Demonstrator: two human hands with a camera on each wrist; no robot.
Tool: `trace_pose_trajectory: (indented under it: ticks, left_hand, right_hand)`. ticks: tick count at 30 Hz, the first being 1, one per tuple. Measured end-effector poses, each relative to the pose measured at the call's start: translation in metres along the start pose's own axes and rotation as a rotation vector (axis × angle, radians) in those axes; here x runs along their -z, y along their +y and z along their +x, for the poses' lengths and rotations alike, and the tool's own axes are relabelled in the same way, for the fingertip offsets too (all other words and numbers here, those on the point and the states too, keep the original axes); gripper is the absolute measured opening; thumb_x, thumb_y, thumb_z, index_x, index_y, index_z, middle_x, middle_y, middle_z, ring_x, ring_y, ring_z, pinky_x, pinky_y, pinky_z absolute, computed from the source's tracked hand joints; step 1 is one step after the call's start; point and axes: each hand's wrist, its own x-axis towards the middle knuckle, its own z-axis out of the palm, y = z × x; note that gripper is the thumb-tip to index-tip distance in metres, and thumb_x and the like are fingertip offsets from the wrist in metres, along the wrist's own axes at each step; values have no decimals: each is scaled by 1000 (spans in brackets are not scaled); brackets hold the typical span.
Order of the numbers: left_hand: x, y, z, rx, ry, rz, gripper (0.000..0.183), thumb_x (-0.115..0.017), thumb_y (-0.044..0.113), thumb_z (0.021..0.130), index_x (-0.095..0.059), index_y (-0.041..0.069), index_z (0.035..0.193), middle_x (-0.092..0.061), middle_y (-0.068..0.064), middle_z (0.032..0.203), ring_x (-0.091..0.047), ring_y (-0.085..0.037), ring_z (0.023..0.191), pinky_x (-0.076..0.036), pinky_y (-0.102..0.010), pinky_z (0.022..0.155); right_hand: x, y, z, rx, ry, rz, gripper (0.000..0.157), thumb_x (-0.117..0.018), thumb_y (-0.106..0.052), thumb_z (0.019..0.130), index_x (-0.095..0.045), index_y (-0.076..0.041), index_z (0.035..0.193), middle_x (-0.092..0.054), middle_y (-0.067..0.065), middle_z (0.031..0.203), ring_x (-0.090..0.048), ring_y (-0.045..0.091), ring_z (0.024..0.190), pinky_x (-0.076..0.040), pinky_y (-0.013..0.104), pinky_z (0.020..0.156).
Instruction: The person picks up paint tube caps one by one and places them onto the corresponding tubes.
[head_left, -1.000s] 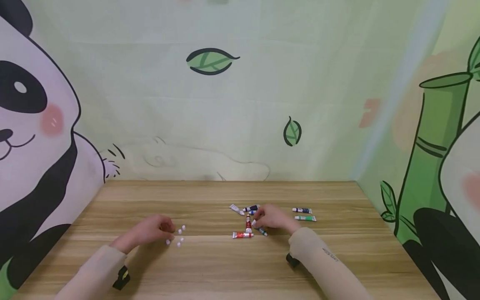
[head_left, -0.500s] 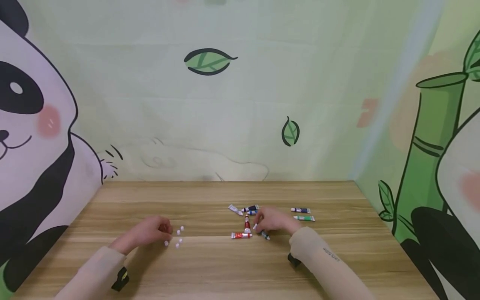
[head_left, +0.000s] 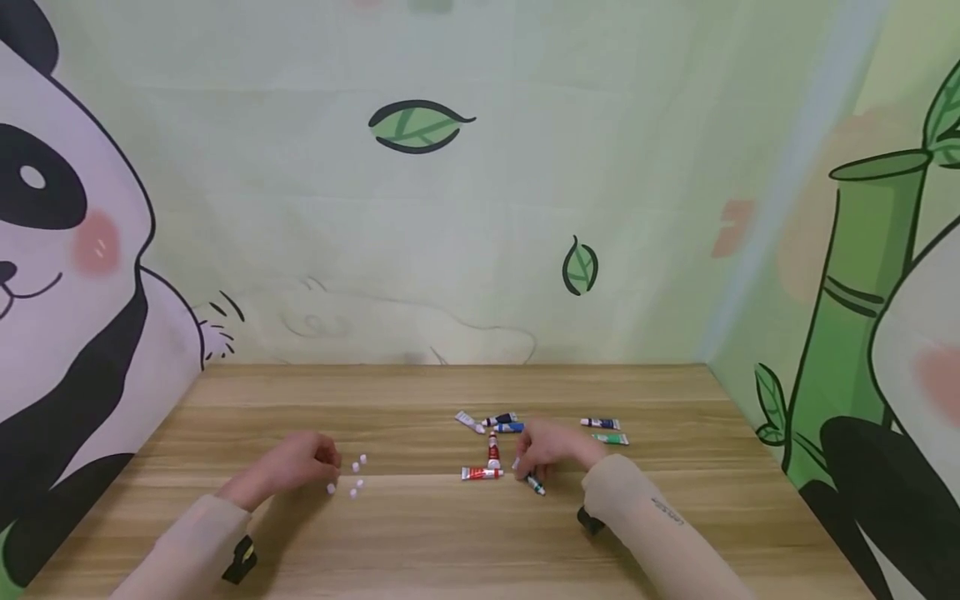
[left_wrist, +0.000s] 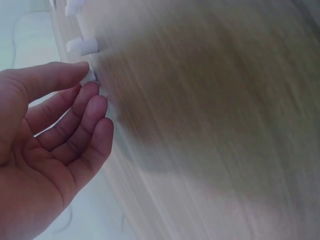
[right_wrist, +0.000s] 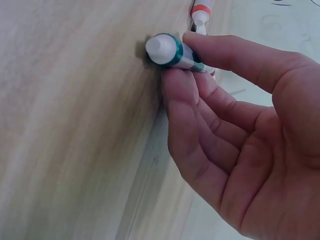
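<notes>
Between thumb and index fingertip, my left hand pinches a small white cap at the tabletop. Several more white caps lie just to its right. On the other side, my right hand grips a small paint tube with a teal band by thumb and fingers. Its white nozzle end points toward the person, and the fingers hide much of its body. Left of this hand lie a dark red tube and an orange-red tube. A blue tube lies just behind it.
A white tube and a black-labelled tube lie farther back on the wooden table. To the right are a navy tube and a green tube. A printed cloth backdrop rises behind the table.
My right hand has drawn the teal-banded tube slightly toward the person, away from the dark red tube, and more of the blue tube shows. The left hand stays in place, pinching the cap.
</notes>
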Motion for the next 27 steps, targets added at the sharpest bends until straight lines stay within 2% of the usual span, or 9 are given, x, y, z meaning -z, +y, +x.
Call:
trace_pose_trajectory:
  ticks: [4,8,16,20,24,27]
  left_hand:
    - [2,-1,0,11,3,0,10,-76,8,82,-68,5,87,-66,1,82,-57,-14,75,-50,-35,69]
    - [4,-1,1,-12,4,10,9,-75,7,81,-67,6,86,-64,3,79,-55,-13,73,-49,-32,67]
    - [6,-2,0,-67,26,33,7,-73,7,82,-66,7,83,-63,5,77,-53,-9,71,-46,-29,64]
    - [8,-1,1,-58,34,27,6,-73,7,83,-67,8,83,-64,4,78,-55,-9,71,-47,-29,64]
    - [16,4,2,-39,50,14,4,-71,6,86,-67,7,85,-65,2,80,-56,-12,73,-49,-32,66]
    - [29,8,4,-33,68,5,3,-69,7,89,-67,5,88,-65,1,84,-58,-14,78,-50,-34,70]
  right_hand:
    - [2,4,-2,11,-12,49,12,-78,-9,87,-66,-6,84,-67,4,72,-62,14,60,-55,29,61]
    - [5,10,-4,23,-11,123,12,-77,-8,88,-65,-4,87,-67,6,74,-64,14,61,-57,31,62]
    - [14,18,-10,33,76,220,15,-73,-11,91,-64,-2,97,-68,7,81,-67,18,70,-57,32,67]
    - [21,18,-14,49,117,246,14,-71,-12,93,-65,-1,98,-69,8,84,-68,22,75,-58,37,71]
    - [26,17,-17,68,171,281,16,-69,-13,95,-65,1,101,-69,9,88,-69,26,81,-59,41,76]
    - [32,17,-18,81,206,311,19,-69,-13,95,-64,2,105,-70,11,91,-70,29,85,-58,44,80]
